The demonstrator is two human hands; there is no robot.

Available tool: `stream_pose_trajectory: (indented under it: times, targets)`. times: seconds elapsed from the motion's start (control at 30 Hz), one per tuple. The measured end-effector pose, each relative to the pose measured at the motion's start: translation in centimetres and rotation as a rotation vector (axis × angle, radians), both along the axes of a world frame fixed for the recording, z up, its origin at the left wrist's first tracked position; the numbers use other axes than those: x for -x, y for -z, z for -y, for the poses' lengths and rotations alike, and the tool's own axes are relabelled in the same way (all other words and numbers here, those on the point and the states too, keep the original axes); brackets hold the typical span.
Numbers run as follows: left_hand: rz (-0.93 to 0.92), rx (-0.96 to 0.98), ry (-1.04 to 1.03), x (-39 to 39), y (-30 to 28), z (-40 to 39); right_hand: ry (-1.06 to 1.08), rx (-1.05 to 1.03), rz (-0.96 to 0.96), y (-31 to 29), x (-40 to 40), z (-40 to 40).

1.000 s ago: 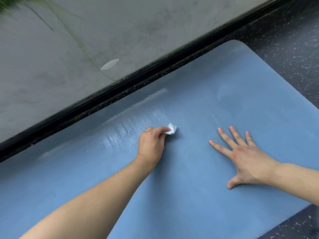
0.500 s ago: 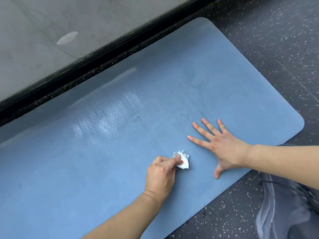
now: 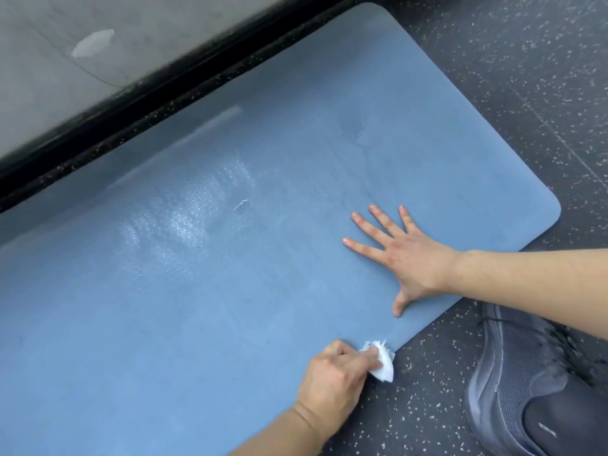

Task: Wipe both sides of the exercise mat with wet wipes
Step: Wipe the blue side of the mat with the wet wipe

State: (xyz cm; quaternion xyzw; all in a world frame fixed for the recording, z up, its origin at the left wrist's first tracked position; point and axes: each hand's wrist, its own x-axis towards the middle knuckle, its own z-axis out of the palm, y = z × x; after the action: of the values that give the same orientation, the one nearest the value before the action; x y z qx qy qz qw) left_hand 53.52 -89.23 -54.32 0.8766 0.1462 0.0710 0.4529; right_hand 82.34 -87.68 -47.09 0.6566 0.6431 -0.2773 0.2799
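A blue exercise mat (image 3: 204, 291) lies flat on the dark speckled floor, with a wet shiny patch near its middle. My left hand (image 3: 332, 383) grips a crumpled white wet wipe (image 3: 381, 362) at the mat's near edge, the wipe partly over the floor. My right hand (image 3: 404, 258) rests flat on the mat with fingers spread, near the mat's right end.
A black baseboard strip (image 3: 164, 87) runs along the mat's far side below a grey wall (image 3: 49, 77). A dark grey sneaker (image 3: 533, 386) stands on the speckled floor (image 3: 510, 77) at the lower right, close to the mat's near edge.
My left hand has dragged the wipe across the mat from the far side toward me, reaching the near edge. My right hand stays pressed flat in the same spot on the mat.
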Motion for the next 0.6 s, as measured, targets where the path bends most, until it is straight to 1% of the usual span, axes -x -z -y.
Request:
stream_pose_trajectory:
  times: [0.07, 0.13, 0.17, 0.27, 0.33, 0.37, 0.4, 0.47, 0.53, 0.6]
  targets:
    - [-0.023, 0.076, -0.044, -0.7, -0.9, -1.0, 0.001, -0.003, 0.005, 0.1, 0.1, 0.1]
    - [-0.074, 0.198, -0.212, -1.5, -2.3, -3.8, 0.002, -0.012, 0.010, 0.2, 0.0, 0.1]
    - [-0.076, 0.215, -0.333, -2.1, -3.0, -6.2, 0.004, -0.012, 0.008, 0.2, -0.1, 0.1]
    - [-0.063, 0.167, -0.699, -3.9, -4.6, -17.7, 0.004, -0.036, -0.011, 0.4, 0.0, 0.2]
    - [-0.047, 0.094, -0.871, -5.2, -5.5, -26.6, 0.029, -0.141, -0.027, 0.5, 0.1, 0.1]
    - [-0.044, 0.037, -0.919, -5.8, -5.9, -30.4, 0.062, -0.176, -0.042, 0.5, 0.0, -0.3]
    - [-0.051, -0.023, -0.944, -6.1, -5.9, -33.5, 0.087, -0.183, -0.048, 0.3, -0.1, -1.0]
    - [-0.105, -0.089, -0.933, -6.3, -5.0, -37.0, 0.100, -0.186, -0.027, 0.2, -0.4, -2.5]
    - [-0.191, -0.194, -0.850, -6.1, -3.2, -37.1, 0.114, -0.187, -0.006, 0.3, -0.5, -3.9]
    - [-0.274, -0.322, -0.736, -5.5, -1.9, -34.7, 0.112, -0.164, 0.006, 0.4, -0.3, -4.9]
